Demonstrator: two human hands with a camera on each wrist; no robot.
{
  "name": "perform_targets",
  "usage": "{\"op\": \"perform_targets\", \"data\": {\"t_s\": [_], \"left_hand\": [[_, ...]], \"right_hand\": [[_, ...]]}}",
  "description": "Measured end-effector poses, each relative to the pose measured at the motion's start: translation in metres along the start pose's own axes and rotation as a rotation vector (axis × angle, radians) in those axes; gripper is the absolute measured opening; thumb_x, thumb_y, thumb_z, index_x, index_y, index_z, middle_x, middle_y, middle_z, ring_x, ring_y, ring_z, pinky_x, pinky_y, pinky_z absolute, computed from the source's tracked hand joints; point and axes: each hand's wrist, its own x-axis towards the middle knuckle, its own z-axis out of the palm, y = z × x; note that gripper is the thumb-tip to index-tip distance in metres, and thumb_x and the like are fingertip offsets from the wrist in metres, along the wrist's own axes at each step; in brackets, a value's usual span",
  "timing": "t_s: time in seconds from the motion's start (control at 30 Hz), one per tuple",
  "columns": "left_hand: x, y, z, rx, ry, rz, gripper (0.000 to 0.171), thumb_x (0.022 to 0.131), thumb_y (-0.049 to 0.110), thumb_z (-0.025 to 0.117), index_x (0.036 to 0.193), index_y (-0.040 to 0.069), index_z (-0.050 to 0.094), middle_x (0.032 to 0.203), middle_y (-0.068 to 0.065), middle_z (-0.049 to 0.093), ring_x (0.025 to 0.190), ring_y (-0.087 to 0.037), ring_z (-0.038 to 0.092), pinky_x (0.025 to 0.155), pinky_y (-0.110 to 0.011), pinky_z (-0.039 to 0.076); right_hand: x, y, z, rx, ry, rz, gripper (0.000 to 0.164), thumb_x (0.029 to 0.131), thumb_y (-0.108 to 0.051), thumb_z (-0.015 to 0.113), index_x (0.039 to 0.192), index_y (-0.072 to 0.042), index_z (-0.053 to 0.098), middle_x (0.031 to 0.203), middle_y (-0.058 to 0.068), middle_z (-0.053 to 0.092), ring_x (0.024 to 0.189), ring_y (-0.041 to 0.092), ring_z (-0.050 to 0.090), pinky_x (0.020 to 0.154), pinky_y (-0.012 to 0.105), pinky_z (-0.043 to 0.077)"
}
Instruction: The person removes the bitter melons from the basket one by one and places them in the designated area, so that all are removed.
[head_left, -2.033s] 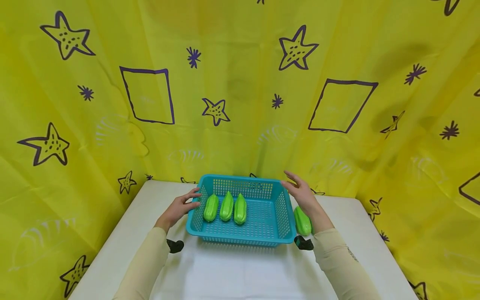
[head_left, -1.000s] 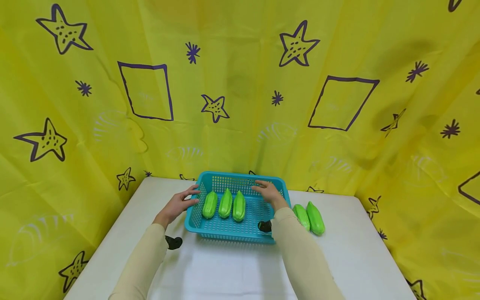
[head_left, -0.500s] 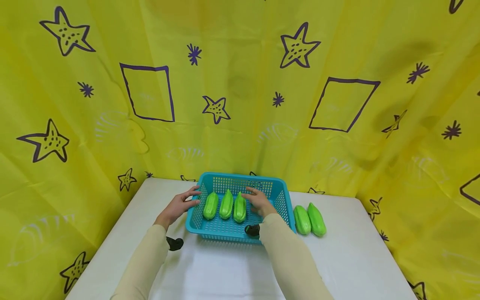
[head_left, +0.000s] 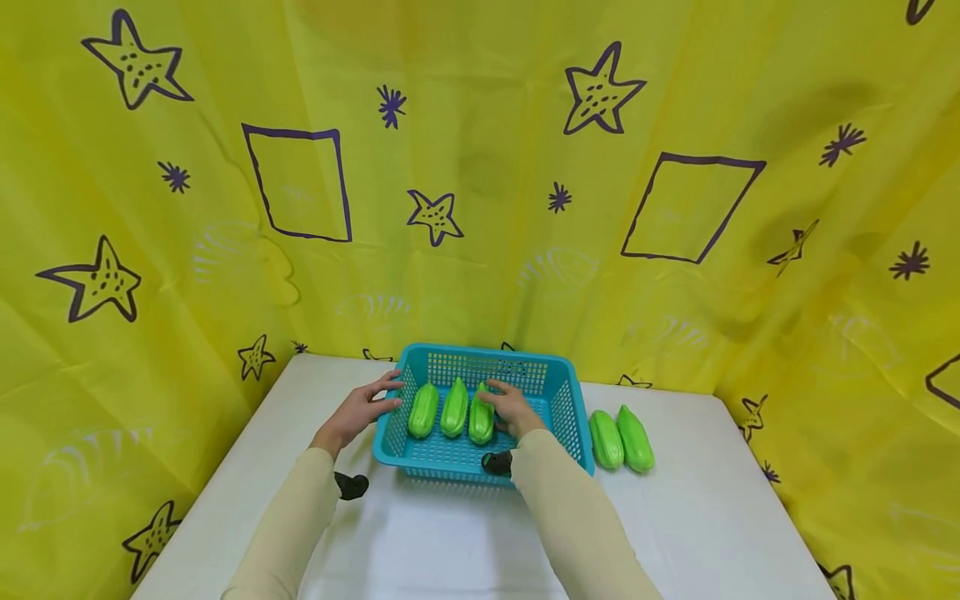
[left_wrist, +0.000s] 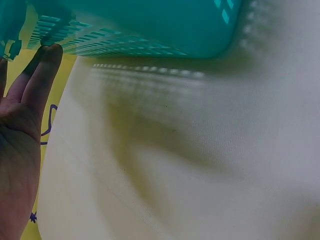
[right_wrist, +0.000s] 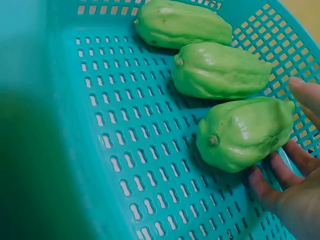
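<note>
A teal plastic basket holds three ridged green papayas side by side: the left one, the middle one and the right one. My right hand reaches into the basket at the right papaya. In the right wrist view its fingers lie along that papaya's near side, and another digit stands slightly off its tip, so no firm grip shows. My left hand rests its extended fingers against the basket's left wall, as the left wrist view also shows.
Two more green papayas, one beside the other, lie on the white table right of the basket. A yellow curtain with drawn stars surrounds the table. Black wrist devices hang below both sleeves.
My right hand has left the papayas outside the basket, moved left over the rim and come down to the right papaya inside. The left hand has stayed at the basket's left wall.
</note>
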Motion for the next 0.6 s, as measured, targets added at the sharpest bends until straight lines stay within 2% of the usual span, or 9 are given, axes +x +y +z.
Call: {"op": "perform_targets", "data": {"t_s": [0.2, 0.4, 0.6], "left_hand": [[0.0004, -0.0005, -0.0004, 0.003, 0.002, 0.000, 0.052, 0.098, 0.026, 0.062, 0.144, 0.006, 0.048, 0.162, 0.000, 0.019, 0.146, -0.036, 0.019, 0.109, -0.057, 0.033], [0.0006, 0.0000, -0.0006, 0.008, 0.005, -0.002, 0.050, 0.099, 0.023, 0.060, 0.144, 0.006, 0.048, 0.163, 0.000, 0.019, 0.146, -0.036, 0.019, 0.109, -0.057, 0.033], [0.0006, 0.0005, -0.0002, 0.014, 0.006, -0.012, 0.050, 0.099, 0.024, 0.060, 0.145, 0.007, 0.048, 0.162, 0.000, 0.019, 0.146, -0.036, 0.020, 0.109, -0.056, 0.033]], "right_hand": [[0.0029, 0.0011, -0.0001, -0.016, -0.054, 0.017, 0.051, 0.095, -0.014, 0.065, 0.144, -0.013, 0.051, 0.145, 0.020, 0.045, 0.123, 0.037, 0.053, 0.093, 0.051, 0.049], [0.0021, 0.0004, 0.0003, -0.086, -0.110, 0.023, 0.051, 0.094, -0.010, 0.066, 0.143, -0.012, 0.052, 0.148, 0.021, 0.041, 0.123, 0.036, 0.052, 0.096, 0.054, 0.047], [0.0004, -0.0010, 0.0006, -0.151, -0.142, 0.036, 0.049, 0.093, -0.007, 0.066, 0.140, -0.013, 0.056, 0.148, 0.022, 0.041, 0.112, 0.031, 0.059, 0.091, 0.052, 0.050]]}}
